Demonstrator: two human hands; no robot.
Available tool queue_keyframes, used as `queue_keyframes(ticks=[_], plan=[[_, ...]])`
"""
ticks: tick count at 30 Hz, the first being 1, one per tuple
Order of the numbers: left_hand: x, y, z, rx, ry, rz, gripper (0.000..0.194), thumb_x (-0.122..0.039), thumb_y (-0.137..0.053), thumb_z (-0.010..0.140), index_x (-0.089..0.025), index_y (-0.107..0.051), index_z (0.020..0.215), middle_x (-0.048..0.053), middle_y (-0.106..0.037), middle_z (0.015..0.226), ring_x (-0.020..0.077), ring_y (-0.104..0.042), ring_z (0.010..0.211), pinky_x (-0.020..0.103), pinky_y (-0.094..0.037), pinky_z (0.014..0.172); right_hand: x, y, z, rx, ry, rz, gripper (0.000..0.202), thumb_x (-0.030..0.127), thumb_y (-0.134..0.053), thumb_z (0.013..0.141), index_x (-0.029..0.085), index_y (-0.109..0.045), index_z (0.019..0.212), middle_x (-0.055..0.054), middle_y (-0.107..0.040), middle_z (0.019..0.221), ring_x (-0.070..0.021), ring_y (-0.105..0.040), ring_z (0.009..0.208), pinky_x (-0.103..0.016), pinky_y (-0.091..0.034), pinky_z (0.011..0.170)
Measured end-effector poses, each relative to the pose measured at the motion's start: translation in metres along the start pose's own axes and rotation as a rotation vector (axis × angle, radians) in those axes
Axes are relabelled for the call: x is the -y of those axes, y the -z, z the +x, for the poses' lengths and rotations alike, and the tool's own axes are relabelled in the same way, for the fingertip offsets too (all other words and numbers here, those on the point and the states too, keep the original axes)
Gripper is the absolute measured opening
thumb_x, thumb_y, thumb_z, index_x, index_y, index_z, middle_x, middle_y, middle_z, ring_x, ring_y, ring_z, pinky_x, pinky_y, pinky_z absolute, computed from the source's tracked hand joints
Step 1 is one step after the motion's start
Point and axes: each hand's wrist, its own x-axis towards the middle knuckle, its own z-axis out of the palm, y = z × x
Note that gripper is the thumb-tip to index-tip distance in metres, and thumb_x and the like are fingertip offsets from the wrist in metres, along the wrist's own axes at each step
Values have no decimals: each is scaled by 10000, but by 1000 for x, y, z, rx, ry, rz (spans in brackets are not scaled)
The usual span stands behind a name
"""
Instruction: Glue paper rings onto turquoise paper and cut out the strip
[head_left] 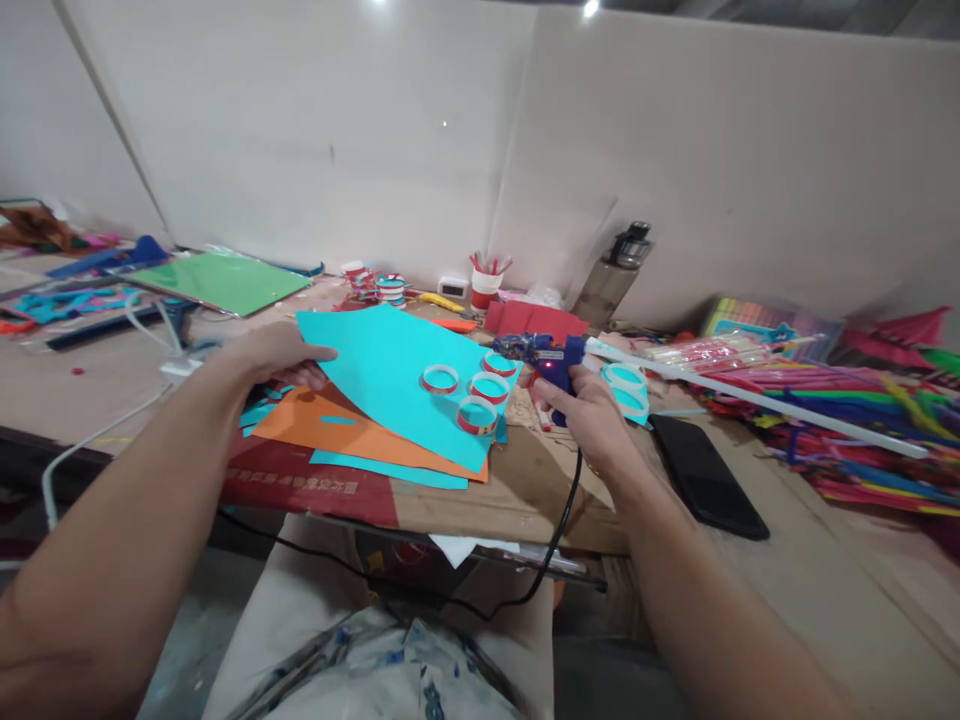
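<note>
My left hand (289,355) pinches the left corner of a turquoise paper sheet (375,370), whose left side is raised off the table. Several small rings, among them a red-and-white ring (439,380), stand on the sheet's right part. Beneath it lie an orange sheet (330,430) and more turquoise paper (390,472). In my right hand (589,400) is a blue glue gun (556,362), its nozzle pointing left over the sheet's right edge. A long white glue stick (757,398) sticks out of its back, and a black cord (568,510) hangs from its handle.
A black phone (709,475) lies right of my right hand. Colourful pipe cleaners (847,410) are heaped on the far right. Toward the wall stand a bottle (611,275) and a cup of red sticks (486,288). A green sheet (221,280) lies back left.
</note>
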Motion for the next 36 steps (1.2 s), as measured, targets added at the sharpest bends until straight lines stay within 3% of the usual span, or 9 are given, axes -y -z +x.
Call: queue_keyframes(ticks=[5, 11, 15, 17, 20, 23, 26, 30, 36], plan=[[3, -1, -30, 231, 2, 129, 503, -413, -554, 988, -114, -695, 609, 113, -725, 606, 173, -667, 535, 243, -494, 569, 5, -1, -2, 14, -6, 32, 322, 489, -689, 767, 209, -651, 922, 23, -587, 709, -138, -474, 610, -275, -399, 578], [10, 15, -55, 321, -42, 410, 544, -717, -632, 762, -189, -719, 668, 83, -723, 610, 237, -678, 572, 289, -500, 556, 5, -1, -3, 14, 2, 27, 292, 463, -687, 772, 206, -669, 908, 14, -617, 724, -142, -487, 622, -280, -389, 581], [-1, 23, -82, 389, -282, 583, 651, -859, -579, 642, -225, -705, 566, 57, -713, 618, 226, -649, 555, 304, -477, 570, 3, -1, -2, 14, 8, -5, 309, 480, -683, 784, 205, -682, 926, 10, -635, 725, -150, -500, 629, -284, -395, 584], [-18, 22, -86, 405, -485, 549, 629, -815, -521, 733, -237, -713, 574, 47, -725, 659, 204, -655, 599, 295, -479, 627, 3, -2, -2, 16, 6, -5, 315, 481, -685, 780, 204, -680, 929, 7, -642, 737, -154, -510, 640, -288, -406, 596], [-58, 8, -62, 313, -617, 524, 452, -613, -543, 835, -232, -784, 796, 48, -760, 761, 193, -682, 661, 283, -484, 661, 5, -3, -3, 12, -15, 7, 321, 490, -677, 774, 206, -674, 924, 11, -623, 713, -152, -501, 616, -291, -401, 586], [-99, -20, -12, 129, -792, 670, 357, -400, -494, 910, -184, -778, 890, 54, -780, 858, 175, -695, 763, 253, -469, 718, 5, -1, -4, -19, -21, -5, 316, 488, -673, 765, 209, -670, 914, 8, -617, 722, -154, -505, 625, -293, -406, 596], [-124, -52, 34, 87, -865, 756, 398, -355, -460, 951, -161, -761, 1125, 87, -758, 1193, 214, -679, 1054, 259, -465, 875, 2, 2, -4, -36, -26, -38, 319, 497, -668, 767, 210, -673, 907, -8, -641, 769, -168, -534, 676, -305, -430, 644], [-128, -78, 69, 158, -851, 835, 478, -435, -610, 876, -188, -716, 1271, 95, -705, 1330, 248, -642, 1185, 265, -464, 965, 5, 3, -5, -26, -35, -53, 346, 497, -650, 772, 208, -693, 956, -38, -705, 852, -198, -583, 744, -338, -458, 716], [-129, -84, 97, 225, -858, 844, 765, -548, -702, 774, -176, -594, 1434, 151, -562, 1510, 311, -537, 1344, 320, -420, 1080, 14, 2, -8, 12, -36, 17, 317, 456, -657, 777, 213, -704, 976, -49, -759, 919, -228, -647, 838, -360, -499, 788]])
